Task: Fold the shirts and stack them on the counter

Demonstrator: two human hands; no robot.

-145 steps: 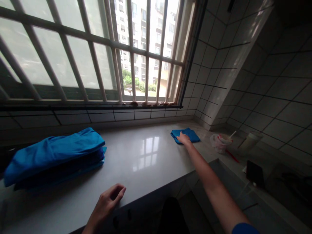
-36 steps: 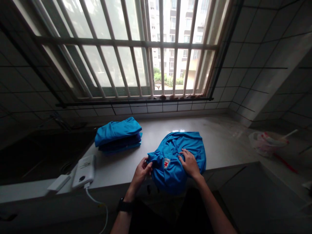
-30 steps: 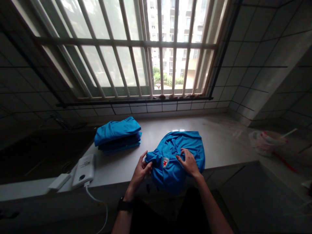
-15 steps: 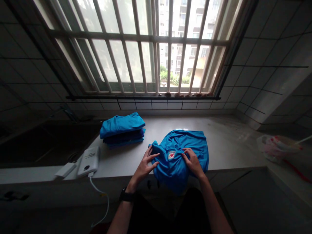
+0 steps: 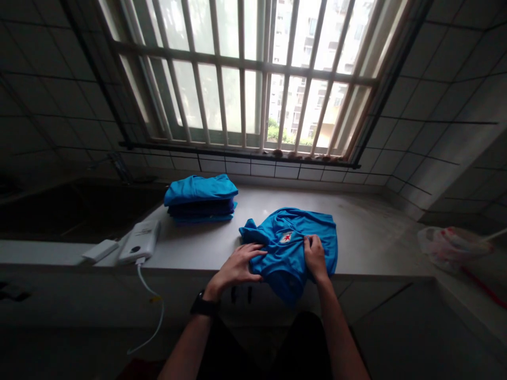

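A blue shirt [image 5: 293, 224] with a white-and-red emblem lies rumpled on the countertop, and part of it hangs over the front edge. My left hand [image 5: 240, 264] rests on the shirt's left side, fingers apart and stretched out over the cloth. On the right, my right hand [image 5: 316, 256] pinches a bit of the shirt's fabric just beside the emblem. To the left and further back sits a stack of folded blue clothes [image 5: 200, 191], light blue on top with darker layers beneath.
A white power bank [image 5: 140, 241] with a cable [image 5: 161, 311] plugged in lies left, beside a small white box [image 5: 100, 250]. The dark sink [image 5: 79, 211] is further left. At the far right sits a plastic bag [image 5: 439, 245]. A barred window rises behind the countertop [image 5: 368, 227].
My left hand has come down lower onto the shirt's left part. The fingers of my right hand have closed more on the fabric. The whole view has tilted somewhat.
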